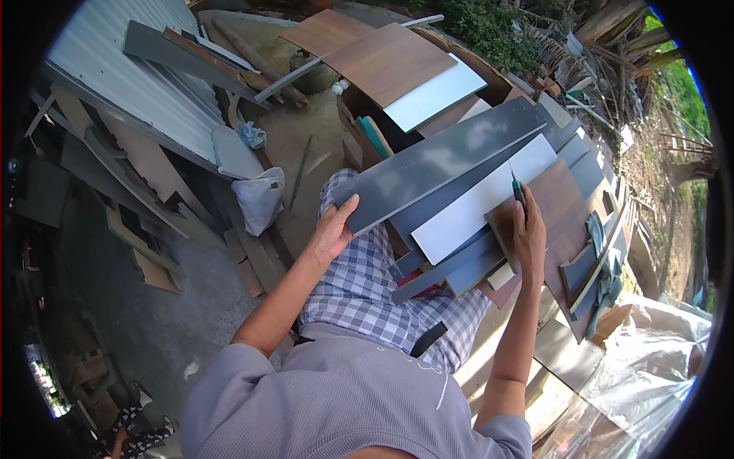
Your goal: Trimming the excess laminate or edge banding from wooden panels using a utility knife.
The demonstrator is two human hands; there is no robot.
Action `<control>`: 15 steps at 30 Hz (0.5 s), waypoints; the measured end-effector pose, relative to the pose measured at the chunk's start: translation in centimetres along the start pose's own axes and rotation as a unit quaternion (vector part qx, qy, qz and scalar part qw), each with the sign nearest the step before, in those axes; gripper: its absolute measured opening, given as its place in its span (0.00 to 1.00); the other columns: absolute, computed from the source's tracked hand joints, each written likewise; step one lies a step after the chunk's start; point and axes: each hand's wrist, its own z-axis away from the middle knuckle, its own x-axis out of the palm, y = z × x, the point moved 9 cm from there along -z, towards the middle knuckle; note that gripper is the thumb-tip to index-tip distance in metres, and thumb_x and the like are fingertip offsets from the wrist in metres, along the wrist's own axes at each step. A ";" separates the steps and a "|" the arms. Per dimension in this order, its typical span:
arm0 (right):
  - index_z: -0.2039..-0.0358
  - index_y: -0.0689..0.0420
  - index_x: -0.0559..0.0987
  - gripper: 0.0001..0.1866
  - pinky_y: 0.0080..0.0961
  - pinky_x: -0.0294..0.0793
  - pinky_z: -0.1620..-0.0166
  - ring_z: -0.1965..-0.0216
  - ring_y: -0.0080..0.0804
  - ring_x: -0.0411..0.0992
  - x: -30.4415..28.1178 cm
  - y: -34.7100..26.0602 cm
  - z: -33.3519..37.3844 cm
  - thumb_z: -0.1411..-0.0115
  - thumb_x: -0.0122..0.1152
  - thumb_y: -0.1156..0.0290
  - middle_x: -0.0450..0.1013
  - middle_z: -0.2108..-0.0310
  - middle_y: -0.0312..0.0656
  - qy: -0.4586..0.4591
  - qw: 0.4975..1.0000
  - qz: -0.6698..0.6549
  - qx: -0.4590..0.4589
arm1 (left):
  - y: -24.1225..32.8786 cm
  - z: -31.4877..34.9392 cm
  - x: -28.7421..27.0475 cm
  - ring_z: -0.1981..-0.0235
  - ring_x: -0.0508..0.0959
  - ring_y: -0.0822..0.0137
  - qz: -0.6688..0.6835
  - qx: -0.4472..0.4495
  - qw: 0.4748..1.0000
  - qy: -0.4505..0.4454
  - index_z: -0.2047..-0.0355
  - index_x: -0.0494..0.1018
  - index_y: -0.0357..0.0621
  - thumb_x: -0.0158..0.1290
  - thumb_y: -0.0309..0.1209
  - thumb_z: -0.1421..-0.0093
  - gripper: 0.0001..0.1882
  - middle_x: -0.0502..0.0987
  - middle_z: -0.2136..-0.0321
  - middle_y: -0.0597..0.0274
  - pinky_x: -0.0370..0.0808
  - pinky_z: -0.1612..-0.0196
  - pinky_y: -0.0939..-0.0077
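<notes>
A long dark grey board (pixel 451 161) slants across the stack, rising to the far right. My left hand (pixel 335 227) grips its near left end, thumb on the top face. In my right hand (pixel 529 233) is a slim tool (pixel 518 191) with a green and black handle and a thin pointed metal end; its exact kind is unclear. That tip points away from me, over the white board (pixel 489 200), apart from the grey board. Under and around my right hand lie a brown wood-grain board (pixel 556 200) and short grey strips (pixel 475 264).
Brown panels (pixel 390 61) and a white panel (pixel 436 92) lie beyond the stack. To the left are a white plastic bag (pixel 258 200), leaning board offcuts (pixel 145 180) and corrugated metal sheeting (pixel 145 69). Clear plastic sheeting (pixel 650 367) covers the near right. Another person's patterned clothing (pixel 126 428) shows at lower left.
</notes>
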 end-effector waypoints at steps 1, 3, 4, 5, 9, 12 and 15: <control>0.42 0.48 0.65 0.21 0.36 0.65 0.47 0.49 0.48 0.68 0.0 0.2 0.1 0.34 0.44 0.61 0.70 0.52 0.51 -0.008 1.000 0.003 0.013 | -0.2 0.2 0.0 0.57 0.75 0.67 0.003 -0.016 1.000 0.000 0.49 0.65 0.46 0.55 0.41 0.41 0.23 0.73 0.57 0.62 0.74 0.57 0.66; 0.42 0.48 0.66 0.21 0.36 0.65 0.47 0.49 0.48 0.68 0.0 0.1 0.2 0.34 0.44 0.61 0.70 0.52 0.51 -0.010 1.000 0.001 0.014 | -0.2 0.3 -0.2 0.58 0.75 0.67 0.005 -0.016 1.000 -0.023 0.49 0.65 0.45 0.55 0.41 0.41 0.23 0.73 0.57 0.61 0.74 0.57 0.66; 0.42 0.48 0.66 0.21 0.36 0.65 0.47 0.49 0.48 0.68 -0.1 0.1 0.2 0.34 0.44 0.60 0.70 0.52 0.51 -0.010 1.000 0.001 0.015 | -0.2 0.3 -0.2 0.58 0.75 0.67 0.008 -0.018 0.999 -0.050 0.50 0.65 0.43 0.55 0.40 0.41 0.23 0.73 0.57 0.61 0.75 0.58 0.67; 0.42 0.48 0.66 0.21 0.36 0.65 0.47 0.49 0.48 0.68 -0.1 0.0 0.2 0.34 0.44 0.60 0.70 0.52 0.51 -0.010 1.000 0.000 0.017 | -0.1 0.2 -0.4 0.58 0.75 0.67 0.007 -0.019 0.999 -0.049 0.50 0.65 0.43 0.55 0.40 0.41 0.23 0.73 0.57 0.61 0.75 0.58 0.67; 0.42 0.48 0.66 0.21 0.36 0.65 0.48 0.50 0.48 0.68 0.1 0.3 0.2 0.34 0.43 0.60 0.70 0.53 0.50 -0.006 1.000 0.007 0.021 | 0.6 -0.3 -1.5 0.57 0.75 0.65 -0.049 0.002 0.998 -0.043 0.49 0.63 0.39 0.56 0.40 0.42 0.26 0.72 0.56 0.57 0.76 0.59 0.68; 0.42 0.49 0.66 0.21 0.36 0.65 0.48 0.51 0.47 0.69 0.1 0.1 0.3 0.34 0.43 0.59 0.70 0.53 0.50 -0.005 1.000 0.008 0.019 | 1.1 -0.4 -1.7 0.55 0.74 0.63 -0.081 0.024 0.996 -0.024 0.46 0.60 0.37 0.56 0.40 0.42 0.29 0.69 0.52 0.52 0.76 0.57 0.65; 0.42 0.49 0.66 0.21 0.36 0.66 0.49 0.51 0.47 0.69 0.0 0.0 0.4 0.34 0.44 0.59 0.70 0.53 0.50 -0.008 1.000 -0.001 0.027 | 2.1 0.4 -1.3 0.50 0.71 0.59 -0.156 0.065 0.985 0.034 0.42 0.57 0.37 0.54 0.41 0.41 0.32 0.63 0.46 0.46 0.74 0.54 0.62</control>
